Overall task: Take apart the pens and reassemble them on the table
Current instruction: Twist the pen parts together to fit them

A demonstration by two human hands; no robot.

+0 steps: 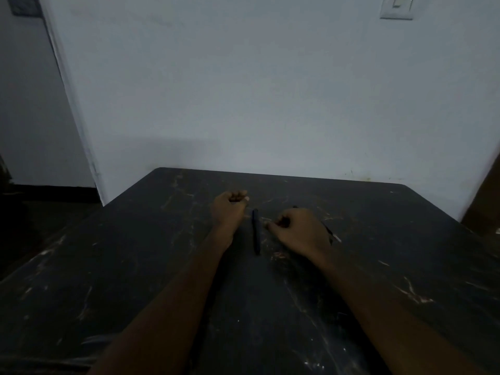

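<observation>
A dark pen (256, 231) lies lengthwise on the black scratched table (135, 266), between my two hands. My left hand (230, 207) rests just left of the pen's far end, fingers curled shut, nothing visible in it. My right hand (297, 228) rests right of the pen, fingers curled in. A second dark pen (332, 234) with a pale tip lies mostly hidden under my right hand, its ends showing beyond the knuckles and by the wrist. Whether the right hand grips it is unclear in the dim light.
The table's far edge meets a pale wall (270, 104). A wall corner (81, 131) and dark floor lie to the left. A brown panel (484, 201) stands at the right edge. A light switch (397, 6) sits high on the wall.
</observation>
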